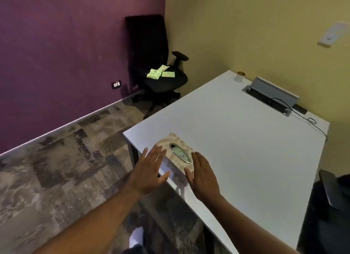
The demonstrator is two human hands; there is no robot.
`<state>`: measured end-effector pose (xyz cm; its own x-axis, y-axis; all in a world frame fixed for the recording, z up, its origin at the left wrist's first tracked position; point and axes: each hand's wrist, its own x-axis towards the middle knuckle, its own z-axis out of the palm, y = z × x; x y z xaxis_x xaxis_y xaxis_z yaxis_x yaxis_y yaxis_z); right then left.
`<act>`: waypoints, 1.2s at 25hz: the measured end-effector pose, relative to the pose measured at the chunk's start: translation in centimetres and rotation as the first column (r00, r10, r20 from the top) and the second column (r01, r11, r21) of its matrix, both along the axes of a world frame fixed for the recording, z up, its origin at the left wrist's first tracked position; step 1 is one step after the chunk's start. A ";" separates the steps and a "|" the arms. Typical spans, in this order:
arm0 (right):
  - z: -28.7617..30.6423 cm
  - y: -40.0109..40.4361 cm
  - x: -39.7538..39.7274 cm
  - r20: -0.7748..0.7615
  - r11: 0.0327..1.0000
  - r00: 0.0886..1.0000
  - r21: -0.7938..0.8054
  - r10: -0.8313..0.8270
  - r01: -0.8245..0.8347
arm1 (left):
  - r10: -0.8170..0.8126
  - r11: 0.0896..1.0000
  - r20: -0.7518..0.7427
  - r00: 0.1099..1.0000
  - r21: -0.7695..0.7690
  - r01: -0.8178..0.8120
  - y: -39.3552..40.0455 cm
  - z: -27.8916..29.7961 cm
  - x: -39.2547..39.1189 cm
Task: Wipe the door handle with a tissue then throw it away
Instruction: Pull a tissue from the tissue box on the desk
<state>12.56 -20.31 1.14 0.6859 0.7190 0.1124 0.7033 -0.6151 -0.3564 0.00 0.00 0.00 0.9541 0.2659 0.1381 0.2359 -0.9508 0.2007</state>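
Two hands are reaching to a tissue box (177, 153) sitting at the near left corner of the white table (246, 140). White tissue is showing in its oval hole. No words can be read. The left hand (151, 170) and right hand (203, 176) are flat, fingers spread, holding nothing, beside the box.

I can read no text, label, brand or number anywhere. The tissue box (177, 153) bears only a printed pattern, without legible lettering

Tissue box (178, 155) contents indistinct
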 end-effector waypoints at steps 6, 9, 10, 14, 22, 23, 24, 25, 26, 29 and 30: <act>-1.6 3.6 1.5 -0.038 0.976 0.983 -0.129 -0.182 0.176 | -0.194 0.978 -0.125 0.973 -0.107 0.181 4.8 -1.9 4.2; -1.9 5.2 2.3 -0.049 0.961 0.975 -0.191 -0.215 0.202 | -0.279 0.958 -0.289 0.916 -0.151 0.244 5.8 -2.9 5.6; -2.1 5.7 2.6 -0.053 0.957 0.974 -0.207 -0.221 0.205 | -0.295 0.954 -0.333 0.896 -0.153 0.257 5.9 -3.3 6.1; -2.6 7.2 4.8 -0.079 0.948 0.966 -0.227 -0.244 0.221 | -0.320 0.947 -0.410 0.854 -0.159 0.278 6.4 -4.0 7.7; -3.6 8.6 7.3 -0.131 0.941 0.971 -0.302 -0.202 0.155 | -0.315 0.949 -0.407 0.858 -0.149 0.278 6.8 -4.6 8.8; -3.8 8.7 7.5 -0.139 0.943 0.970 -0.296 -0.198 0.150 | -0.311 0.950 -0.403 0.861 -0.152 0.272 6.7 -4.6 8.8; -3.9 8.8 7.6 -0.155 0.944 0.968 -0.296 -0.196 0.144 | -0.306 0.952 -0.396 0.866 -0.152 0.267 6.7 -4.5 8.8; -4.0 8.9 7.7 -0.167 0.946 0.967 -0.292 -0.194 0.139 | -0.303 0.953 -0.392 0.869 -0.151 0.264 6.6 -4.5 8.8; -4.1 9.0 7.7 -0.179 0.947 0.964 -0.289 -0.197 0.140 | -0.303 0.953 -0.391 0.869 -0.151 0.264 6.5 -4.4 8.8; -4.3 9.3 7.7 -0.188 0.951 0.959 -0.268 -0.211 0.156 | -0.306 0.952 -0.391 0.868 -0.151 0.267 6.4 -4.1 8.7; -4.3 9.3 7.7 -0.189 0.955 0.959 -0.247 -0.212 0.162 | -0.309 0.951 -0.391 0.867 -0.152 0.271 6.4 -4.0 8.7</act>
